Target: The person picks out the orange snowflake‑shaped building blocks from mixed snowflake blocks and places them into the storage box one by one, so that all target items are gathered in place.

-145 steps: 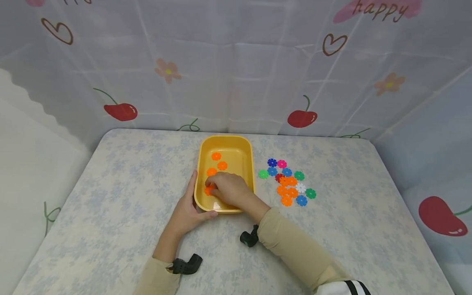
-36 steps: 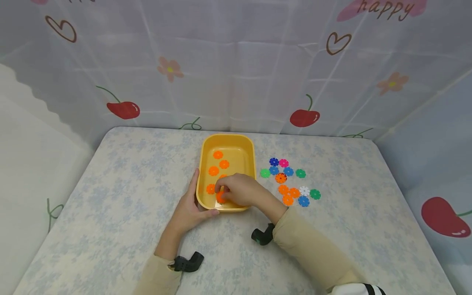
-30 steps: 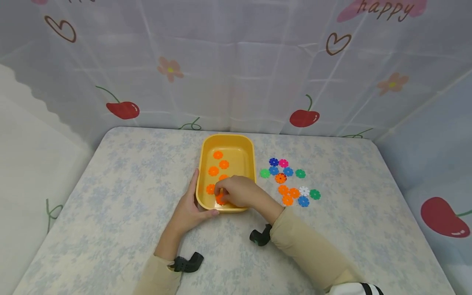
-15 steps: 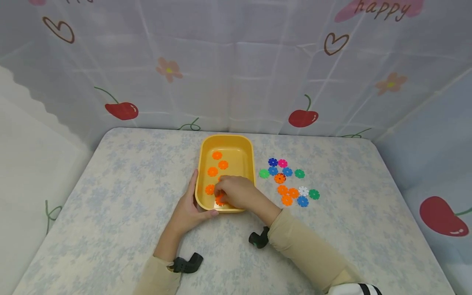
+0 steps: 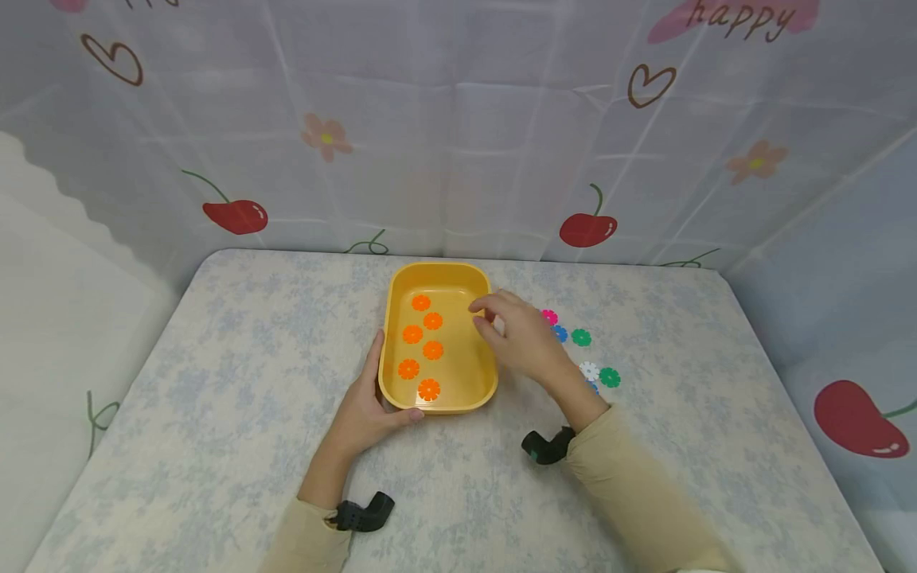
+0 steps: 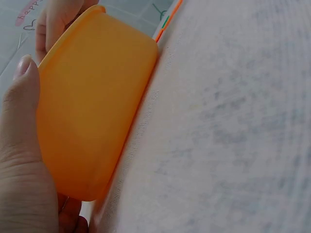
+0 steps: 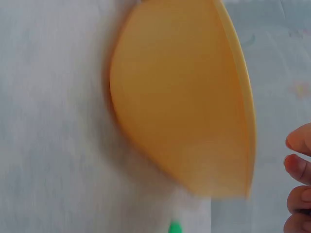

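Tray (image 5: 469, 374) flat on the tabletop (image 5: 286, 334), a little left of mid-table toward the back. Six orange discs (image 5: 433, 350) inside, lying apart in two staggered rows down its left half; right half of the floor bare. Judged part-way: six orange in, no other colour among them. Outside, right of the tray: a pink disc (image 5: 549, 317), blue discs (image 5: 560, 334), green discs (image 5: 582, 338), a white disc (image 5: 589, 371). Whether orange ones lie out there too, the head view cannot tell; the right hand (image 5: 526, 338) and wrist cover part of that patch. Right grip: thumb and forefinger slightly apart at the tray's right rim, nothing seen between them. Left hand (image 5: 364, 414) grips the near left corner, thumb along the near side, other fingers against the left wall. Only the head view shows the tray's inside. Left wrist view adds the outer wall, plus a thin orange-and-green streak beyond it, perhaps discs edge-on, too slight to settle. Right wrist view, blurred, shows background between fingertips and rim, so no contact there; a green spot low in it is likely a disc. Cherry-print backdrop (image 5: 444, 159) behind all.
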{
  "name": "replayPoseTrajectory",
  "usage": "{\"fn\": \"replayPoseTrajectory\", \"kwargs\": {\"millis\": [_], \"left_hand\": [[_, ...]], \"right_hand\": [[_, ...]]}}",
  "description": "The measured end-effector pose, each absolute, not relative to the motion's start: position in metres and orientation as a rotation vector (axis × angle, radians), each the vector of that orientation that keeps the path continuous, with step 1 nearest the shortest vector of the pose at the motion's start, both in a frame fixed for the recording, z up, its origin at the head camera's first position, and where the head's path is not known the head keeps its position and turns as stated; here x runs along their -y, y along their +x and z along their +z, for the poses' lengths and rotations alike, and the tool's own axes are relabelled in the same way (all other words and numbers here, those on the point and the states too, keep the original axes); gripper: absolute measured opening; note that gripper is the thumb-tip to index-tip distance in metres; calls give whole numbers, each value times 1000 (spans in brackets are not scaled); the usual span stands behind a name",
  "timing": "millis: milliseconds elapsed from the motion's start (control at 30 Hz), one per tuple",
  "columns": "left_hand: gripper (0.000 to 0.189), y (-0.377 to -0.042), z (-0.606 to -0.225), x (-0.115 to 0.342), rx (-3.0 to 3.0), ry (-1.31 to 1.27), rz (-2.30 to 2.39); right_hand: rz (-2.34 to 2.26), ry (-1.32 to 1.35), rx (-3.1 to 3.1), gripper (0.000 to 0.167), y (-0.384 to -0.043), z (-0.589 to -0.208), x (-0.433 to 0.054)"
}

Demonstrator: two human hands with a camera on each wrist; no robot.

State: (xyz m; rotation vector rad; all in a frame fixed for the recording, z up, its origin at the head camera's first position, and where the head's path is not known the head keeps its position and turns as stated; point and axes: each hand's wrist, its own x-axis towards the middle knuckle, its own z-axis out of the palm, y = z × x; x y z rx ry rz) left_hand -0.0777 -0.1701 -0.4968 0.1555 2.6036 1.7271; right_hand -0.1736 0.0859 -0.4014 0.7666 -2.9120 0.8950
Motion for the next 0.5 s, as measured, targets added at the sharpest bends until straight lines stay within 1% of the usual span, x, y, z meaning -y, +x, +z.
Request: {"fn": "replayPoseTrajectory", "kwargs": {"millis": [133,267,400,500], "left_hand": [[133,-77,-497,170,-2593,158,1733],[133,-77,-496,170,-2583,180,1746],[133,-78,-496,170,-2579,182,1752],[133,-78,-496,170,-2584,166,1743]], "right_hand": [[852,603,2967,25,-187,-414,-125],[751,456,3147,29,-193,-429,-156],[686,434,3290,33,-195,-442,-174],[681,477,3316,33,-194,-447,-181]]}}
